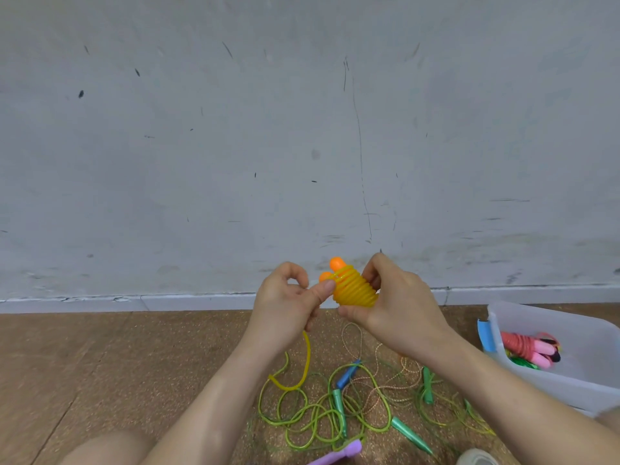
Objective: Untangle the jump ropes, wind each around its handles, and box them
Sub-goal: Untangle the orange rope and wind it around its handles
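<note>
My right hand (399, 303) gripped the yellow rope (354, 290), coiled around its 2 orange handles (337, 263) and held above the floor (134, 364). My left hand (285, 303) pinched the loose tail (307, 357), thumb against the coils. If I slackened, the springy turns could slip off. The tail trailed beside the green tangle (322, 414) and might snag. The box (496, 317) sat open on my right, nothing blocking the way.
</note>
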